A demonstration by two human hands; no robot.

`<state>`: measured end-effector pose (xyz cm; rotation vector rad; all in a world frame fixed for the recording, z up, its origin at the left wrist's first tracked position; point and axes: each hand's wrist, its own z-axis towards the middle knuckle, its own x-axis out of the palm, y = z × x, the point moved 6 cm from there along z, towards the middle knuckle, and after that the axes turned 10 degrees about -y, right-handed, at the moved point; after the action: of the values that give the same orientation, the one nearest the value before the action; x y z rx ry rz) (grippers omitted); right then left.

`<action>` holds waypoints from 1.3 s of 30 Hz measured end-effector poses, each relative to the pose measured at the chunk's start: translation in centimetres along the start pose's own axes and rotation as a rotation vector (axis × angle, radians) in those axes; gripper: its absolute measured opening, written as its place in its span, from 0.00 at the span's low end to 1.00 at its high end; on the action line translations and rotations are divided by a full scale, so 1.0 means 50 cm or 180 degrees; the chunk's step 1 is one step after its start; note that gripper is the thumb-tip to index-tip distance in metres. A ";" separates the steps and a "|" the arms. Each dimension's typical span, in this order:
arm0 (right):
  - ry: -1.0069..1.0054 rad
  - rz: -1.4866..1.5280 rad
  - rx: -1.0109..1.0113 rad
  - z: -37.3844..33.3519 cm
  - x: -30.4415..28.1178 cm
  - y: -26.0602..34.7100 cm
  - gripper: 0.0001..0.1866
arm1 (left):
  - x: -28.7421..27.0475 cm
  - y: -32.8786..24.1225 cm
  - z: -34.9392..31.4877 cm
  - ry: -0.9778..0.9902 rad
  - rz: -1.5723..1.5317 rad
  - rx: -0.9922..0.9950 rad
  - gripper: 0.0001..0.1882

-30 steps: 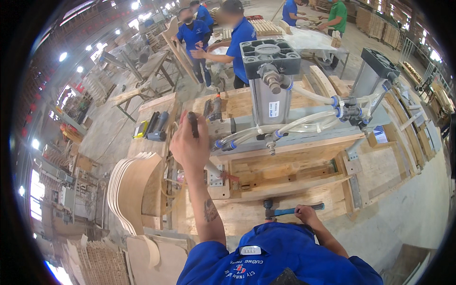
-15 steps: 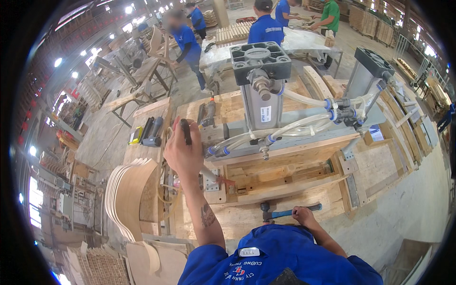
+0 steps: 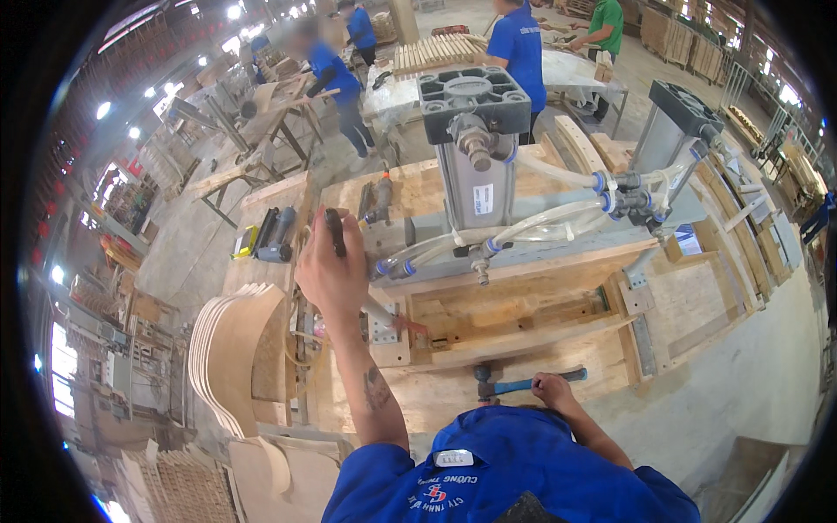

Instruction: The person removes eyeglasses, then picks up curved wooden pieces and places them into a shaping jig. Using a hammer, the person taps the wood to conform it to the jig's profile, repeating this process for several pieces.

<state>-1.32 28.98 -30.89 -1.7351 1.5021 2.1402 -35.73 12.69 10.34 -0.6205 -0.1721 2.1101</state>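
Our left hand (image 3: 331, 275) closes around a dark lever (image 3: 335, 232); our right hand (image 3: 551, 390) grips the blue-handled hammer (image 3: 523, 383) on the desk (image 3: 436, 397)

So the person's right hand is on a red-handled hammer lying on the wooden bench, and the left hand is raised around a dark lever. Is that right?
Not quite. In the head view the hammer under the right hand has a blue handle, not red. It does lie on the wooden bench, and the left hand is raised around the dark lever.

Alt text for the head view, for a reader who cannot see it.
A person's left hand grips a dark lever on a wooden press jig topped by a pneumatic cylinder, while the right hand holds a blue-handled hammer. Curved plywood pieces are stacked at left.
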 end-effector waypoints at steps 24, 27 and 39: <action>-0.0230 -0.0561 -0.0081 0.007 0.051 -0.030 0.05 | 0.008 0.027 -0.011 -0.0168 -0.0363 -0.0263 0.13; 0.0053 -0.0250 0.0009 0.014 0.043 0.007 0.06 | -0.005 0.024 -0.016 -0.0800 -0.0469 -0.0006 0.12; 0.0590 -0.0808 0.0256 0.031 0.042 0.026 0.12 | -0.167 0.345 -0.094 -0.2529 0.0479 -0.0994 0.21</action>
<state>-3.98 28.19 -31.75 -2.0181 1.2968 1.8177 -42.19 -4.62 3.37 0.0737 -0.9311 2.3938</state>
